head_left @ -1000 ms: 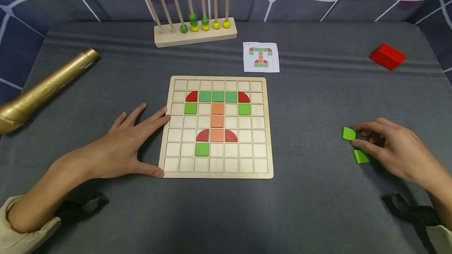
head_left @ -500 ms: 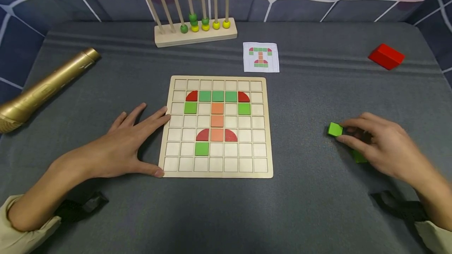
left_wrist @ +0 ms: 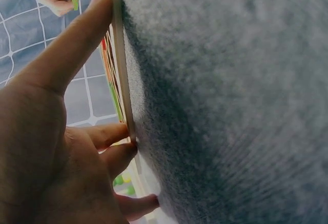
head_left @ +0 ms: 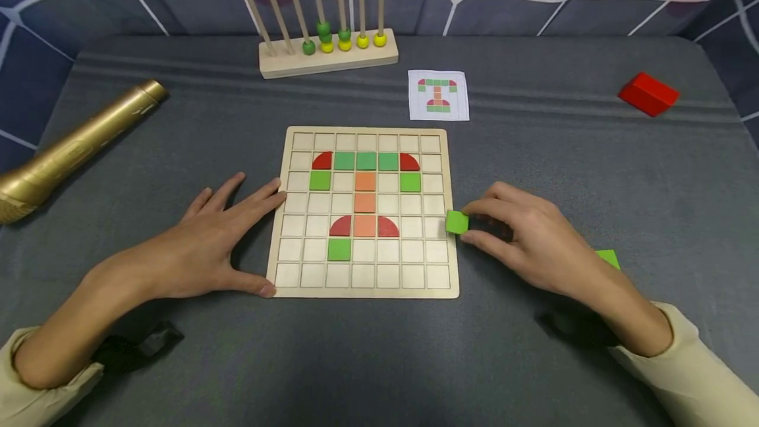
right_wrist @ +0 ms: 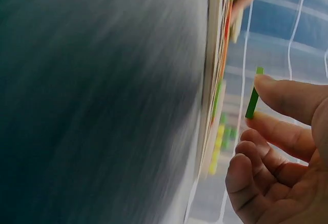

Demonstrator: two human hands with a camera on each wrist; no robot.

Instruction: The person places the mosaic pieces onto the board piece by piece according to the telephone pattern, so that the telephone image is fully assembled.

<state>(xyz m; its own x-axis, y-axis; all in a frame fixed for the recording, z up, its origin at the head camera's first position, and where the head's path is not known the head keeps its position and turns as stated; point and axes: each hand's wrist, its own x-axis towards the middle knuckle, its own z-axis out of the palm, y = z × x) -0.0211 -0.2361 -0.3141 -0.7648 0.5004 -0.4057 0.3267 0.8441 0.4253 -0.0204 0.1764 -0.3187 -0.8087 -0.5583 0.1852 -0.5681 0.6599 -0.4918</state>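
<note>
My right hand (head_left: 524, 232) pinches a light green square tile (head_left: 457, 222) between thumb and index finger, over the right edge of the wooden grid board (head_left: 453, 269). In the right wrist view the tile (right_wrist: 254, 93) shows edge-on, clear of the board. My left hand (head_left: 201, 252) lies with fingers spread, its thumb and fingertips touching the board's left edge; the left wrist view shows the same contact. On the board sit green squares, orange squares (head_left: 364, 203) and red quarter-rounds (head_left: 388, 228). One green square (head_left: 339, 250) lies below the lower left red piece.
Another light green tile (head_left: 607, 258) lies behind my right wrist. A pattern card (head_left: 439, 96) is beyond the board, with a pegged bead stand (head_left: 329, 66) at the back. A gold microphone (head_left: 83, 150) lies left; a red block (head_left: 649, 94) stands far right.
My right hand has carried the green tile leftward from beside the other loose tile to the board's right edge. My left hand has stayed in place.
</note>
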